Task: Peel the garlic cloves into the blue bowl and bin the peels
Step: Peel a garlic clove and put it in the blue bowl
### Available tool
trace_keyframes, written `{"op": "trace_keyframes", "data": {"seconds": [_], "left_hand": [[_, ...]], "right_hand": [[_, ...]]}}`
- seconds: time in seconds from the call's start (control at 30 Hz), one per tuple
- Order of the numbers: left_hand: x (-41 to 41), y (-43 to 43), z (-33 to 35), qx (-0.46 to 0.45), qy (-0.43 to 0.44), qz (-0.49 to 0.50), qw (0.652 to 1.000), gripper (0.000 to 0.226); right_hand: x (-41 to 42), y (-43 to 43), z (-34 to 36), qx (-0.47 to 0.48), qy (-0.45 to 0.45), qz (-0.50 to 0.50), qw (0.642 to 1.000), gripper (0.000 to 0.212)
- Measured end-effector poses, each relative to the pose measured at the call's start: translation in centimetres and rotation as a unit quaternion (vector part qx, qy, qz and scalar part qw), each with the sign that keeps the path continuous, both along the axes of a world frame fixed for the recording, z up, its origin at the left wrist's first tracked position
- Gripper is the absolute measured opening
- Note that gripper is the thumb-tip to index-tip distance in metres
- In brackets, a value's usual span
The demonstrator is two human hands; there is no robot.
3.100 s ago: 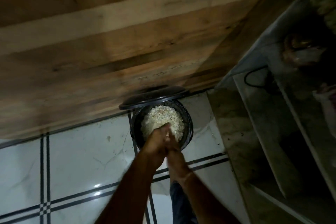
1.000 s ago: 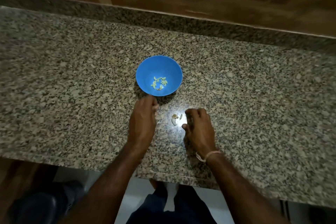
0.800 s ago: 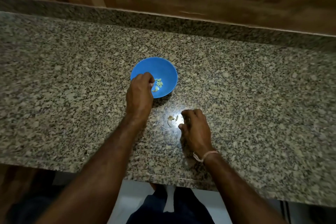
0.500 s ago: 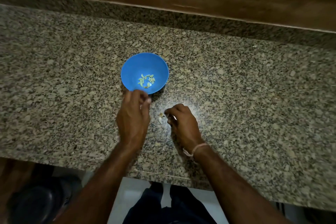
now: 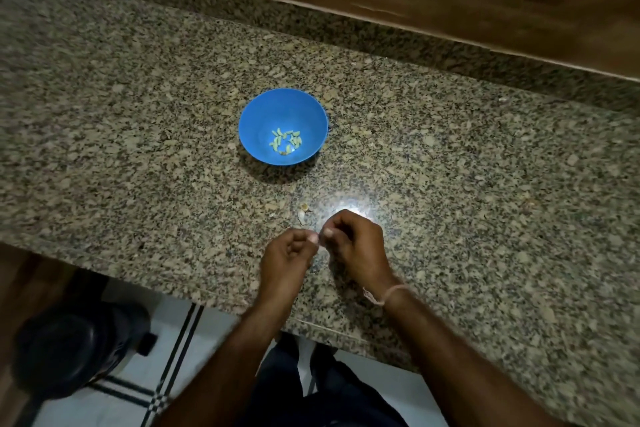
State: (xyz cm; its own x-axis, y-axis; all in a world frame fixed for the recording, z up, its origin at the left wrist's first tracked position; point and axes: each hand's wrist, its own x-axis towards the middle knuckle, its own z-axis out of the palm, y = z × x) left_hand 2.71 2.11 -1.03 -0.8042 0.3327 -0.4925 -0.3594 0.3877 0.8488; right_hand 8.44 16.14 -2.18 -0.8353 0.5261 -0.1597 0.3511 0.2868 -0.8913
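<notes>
In the head view, the left hand (image 5: 287,258) and right hand (image 5: 356,244) meet above the near edge of the granite countertop (image 5: 485,184). The fingers of both are curled, and their tips pinch one small pale garlic clove (image 5: 317,239), mostly hidden between them.

The likely slip is that so tiny a clove, tugged hard at its skin, could shoot off the near edge onto the floor. Loose skin could also drift off the counter and miss what looks like the black bin (image 5: 69,347) below on the left.

The blue bowl (image 5: 256,114) stands upright, well beyond the hands. A small cluster of peeled cloves (image 5: 286,141), pale yellow-green, sits at its bottom. A pale scrap (image 5: 302,216), peel or clove I cannot tell, lies just beyond the right hand.
</notes>
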Motion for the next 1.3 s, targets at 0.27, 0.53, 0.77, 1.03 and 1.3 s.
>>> {"op": "trace_keyframes", "data": {"seconds": [0.27,0.53,0.77,1.03,1.3], "left_hand": [[2.5,0.7,1.2,0.102,-0.112,0.046,0.987,0.013],[2.8,1.3,1.9,0.116,-0.161,0.053,0.979,0.018],[3.7,1.7,2.1,0.155,-0.267,0.078,0.948,0.011],[3.0,-0.8,-0.5,-0.146,0.156,-0.056,0.975,0.006],[3.1,-0.7,-1.1,-0.148,0.177,-0.101,0.968,0.007]], "right_hand": [[3.2,-0.8,2.1,-0.224,0.018,-0.089,0.97,0.009],[5.1,-1.6,3.3,-0.349,0.066,-0.106,0.929,0.018],[5.2,-2.0,3.2,-0.459,0.088,-0.152,0.871,0.013],[5.6,-1.0,0.2,-0.103,-0.022,-0.07,0.992,0.016],[4.7,-1.5,0.4,0.01,-0.072,-0.001,0.997,0.021]]}}
